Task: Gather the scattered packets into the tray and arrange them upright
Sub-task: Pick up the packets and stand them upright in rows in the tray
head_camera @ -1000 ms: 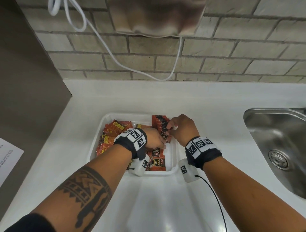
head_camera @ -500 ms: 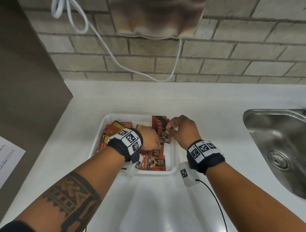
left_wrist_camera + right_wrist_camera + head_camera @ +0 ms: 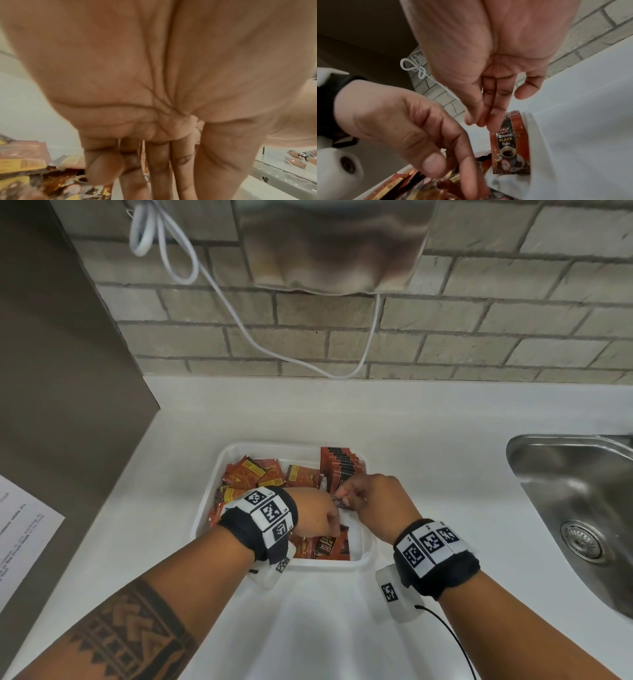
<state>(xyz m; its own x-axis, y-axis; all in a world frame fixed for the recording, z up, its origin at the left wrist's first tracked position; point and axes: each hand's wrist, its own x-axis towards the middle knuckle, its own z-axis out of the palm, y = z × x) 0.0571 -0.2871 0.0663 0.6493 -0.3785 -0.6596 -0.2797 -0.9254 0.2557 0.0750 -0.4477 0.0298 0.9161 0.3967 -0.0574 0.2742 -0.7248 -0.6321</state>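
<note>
A white tray [image 3: 202, 529] sits on the counter with loose red and orange packets [image 3: 248, 474] lying flat in its left half and front. A row of upright packets [image 3: 339, 465] stands along its far right wall. My right hand [image 3: 349, 498] reaches down beside that row, its straight fingers [image 3: 494, 120] touching the top of the nearest upright packet [image 3: 511, 147], which leans on the tray wall. My left hand [image 3: 330, 529] dips into the flat packets at the front [image 3: 329, 547]. Its thumb [image 3: 435, 166] and forefinger pinch the edge of a packet [image 3: 440, 189] that is blurred.
A steel sink [image 3: 575, 508] is sunk into the counter [image 3: 428, 433] at the right. A printed sheet [image 3: 24, 542] lies at the left edge beside a brown panel. On the brick wall behind hang a metal dispenser [image 3: 335, 244] and a looped white cable [image 3: 239, 313].
My left hand has drawn back from the upright row and gone down to the flat packets at the tray's front. My right hand has stayed at the row.
</note>
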